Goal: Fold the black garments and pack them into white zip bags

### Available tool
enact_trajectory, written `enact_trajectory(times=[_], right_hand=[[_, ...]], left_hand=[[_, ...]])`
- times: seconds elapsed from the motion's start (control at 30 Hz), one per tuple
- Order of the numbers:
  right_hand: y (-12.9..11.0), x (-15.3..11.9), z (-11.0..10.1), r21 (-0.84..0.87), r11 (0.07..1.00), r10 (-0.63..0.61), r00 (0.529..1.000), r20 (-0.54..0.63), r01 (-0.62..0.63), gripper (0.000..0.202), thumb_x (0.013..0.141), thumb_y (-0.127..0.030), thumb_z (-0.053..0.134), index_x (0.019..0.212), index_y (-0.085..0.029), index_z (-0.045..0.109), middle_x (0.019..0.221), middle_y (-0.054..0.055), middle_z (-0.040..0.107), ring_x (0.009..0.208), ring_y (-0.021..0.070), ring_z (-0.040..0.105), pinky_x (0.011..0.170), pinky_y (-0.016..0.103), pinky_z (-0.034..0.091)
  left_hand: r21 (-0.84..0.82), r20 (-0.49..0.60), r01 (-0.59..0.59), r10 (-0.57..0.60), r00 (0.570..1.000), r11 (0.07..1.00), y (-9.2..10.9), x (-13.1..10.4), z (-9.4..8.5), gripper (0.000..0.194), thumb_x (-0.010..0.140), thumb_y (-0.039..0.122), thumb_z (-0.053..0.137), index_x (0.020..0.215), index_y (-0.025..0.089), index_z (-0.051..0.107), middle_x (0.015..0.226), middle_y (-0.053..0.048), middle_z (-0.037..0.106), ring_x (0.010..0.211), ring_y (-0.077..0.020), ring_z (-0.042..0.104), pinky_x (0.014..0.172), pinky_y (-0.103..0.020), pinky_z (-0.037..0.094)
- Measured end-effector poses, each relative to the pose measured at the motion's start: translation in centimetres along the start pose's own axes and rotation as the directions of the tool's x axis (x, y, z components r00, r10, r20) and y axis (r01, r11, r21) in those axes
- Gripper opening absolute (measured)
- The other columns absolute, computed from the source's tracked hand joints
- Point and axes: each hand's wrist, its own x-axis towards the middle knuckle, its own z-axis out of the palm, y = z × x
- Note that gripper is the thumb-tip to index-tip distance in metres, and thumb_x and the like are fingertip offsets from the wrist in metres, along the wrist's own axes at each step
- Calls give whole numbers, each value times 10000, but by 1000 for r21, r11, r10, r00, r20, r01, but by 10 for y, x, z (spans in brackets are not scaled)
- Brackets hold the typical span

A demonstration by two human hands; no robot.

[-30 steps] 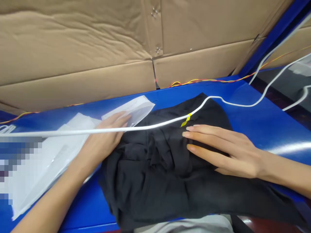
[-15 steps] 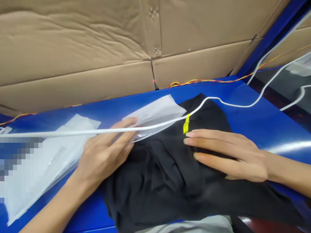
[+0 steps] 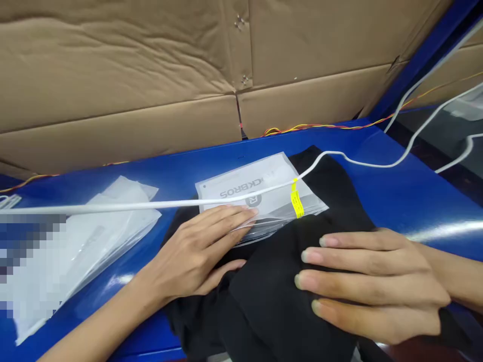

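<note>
Black cloth, apparently a garment [image 3: 275, 306], lies bunched over the near part of the blue table. On its far part rests a flat plastic bag [image 3: 260, 176] with upside-down grey lettering and a round logo. My left hand [image 3: 211, 246] has its fingers stretched over the bag's near edge, with the thumb apart by the cloth. My right hand [image 3: 373, 281] lies flat on the black cloth, fingers spread. A yellow tag [image 3: 297, 201] hangs from the white cord in front of the bag.
A white cord [image 3: 169, 204] runs across the view above the table [image 3: 181, 166]. More plastic bags [image 3: 94, 236] lie at the left. Cardboard [image 3: 124, 60] forms the back wall, with red and yellow wires [image 3: 313, 126] along its foot.
The bag now lies flatter and farther right, with its lettering showing. My left hand has slid right along it. My right hand has come nearer, and the cloth is folded toward me.
</note>
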Motion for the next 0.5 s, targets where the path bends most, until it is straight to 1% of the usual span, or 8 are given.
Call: enact_trajectory(times=[0.03, 0.1, 0.17, 0.23, 0.3, 0.37, 0.43, 0.5], right_hand=[[0, 1, 0, -1, 1000, 0, 1000, -16, 0, 194, 974, -181, 692, 913, -321, 811, 1281, -78, 802, 1401, 155, 648, 1191, 276, 558], [0, 3, 1, 16, 1000, 1, 999, -38, 0, 194, 974, -168, 687, 926, -304, 816, 1266, -68, 808, 1361, 151, 678, 1177, 270, 568], [0, 5, 3, 41, 999, 0, 1000, -7, 1, 176, 967, -149, 698, 974, -272, 824, 1264, -45, 809, 1329, 157, 702, 1165, 279, 582], [1, 6, 5, 53, 998, -18, 1000, 7, 17, 159, 957, -144, 719, 996, -254, 826, 1269, -31, 809, 1326, 165, 704, 1160, 288, 589], [1, 6, 8, 58, 998, -32, 999, -4, 33, 119, 956, -167, 739, 1002, -237, 823, 1310, -13, 795, 1372, 189, 675, 1165, 313, 591], [1, 6, 12, 57, 998, -24, 1000, -16, 25, 81, 968, -213, 753, 1015, -207, 819, 1355, 18, 777, 1412, 226, 645, 1170, 347, 594], [0, 7, 14, 50, 999, -6, 1000, 5, 6, 120, 986, -246, 750, 1070, -186, 812, 1370, 39, 771, 1426, 248, 632, 1176, 365, 591], [0, 8, 14, 32, 999, 20, 999, 47, -22, 168, 985, -213, 752, 1143, -181, 800, 1346, 44, 783, 1411, 249, 642, 1176, 366, 588]], left_hand=[[-20, 14, 13, -13, 1000, 1000, 1, 0, 0, 412, 1143, 341, 455, 1451, 96, 580, 1456, -182, 716, 1434, -285, 640, 1206, -444, 556], [-69, 31, 52, -50, 998, 996, 3, 0, 1, 392, 1131, 253, 474, 1484, 110, 563, 1508, -163, 684, 1478, -256, 599, 1244, -416, 517], [-141, 27, 94, -91, 995, 986, 6, -1, 3, 425, 1115, 168, 477, 1536, 137, 525, 1557, -142, 649, 1508, -226, 565, 1259, -397, 498], [-210, 33, 138, -134, 990, 968, 9, -2, 5, 508, 1104, 117, 480, 1607, 188, 460, 1598, -114, 615, 1522, -203, 548, 1261, -393, 495], [-260, 43, 167, -161, 986, 951, 11, -1, 6, 597, 1098, 99, 487, 1668, 245, 386, 1635, -88, 580, 1533, -196, 535, 1269, -392, 484], [-313, 64, 163, -150, 987, 936, 13, 0, 5, 674, 1092, 92, 487, 1713, 289, 311, 1678, -72, 529, 1552, -204, 508, 1284, -390, 461], [-362, 95, 158, -132, 987, 919, 14, 1, 4, 734, 1087, 105, 488, 1741, 315, 229, 1722, -69, 460, 1580, -227, 466, 1299, -405, 437], [-392, 132, 172, -129, 983, 904, 14, 1, 2, 770, 1084, 126, 483, 1752, 329, 158, 1757, -69, 393, 1602, -255, 426, 1309, -441, 417]])
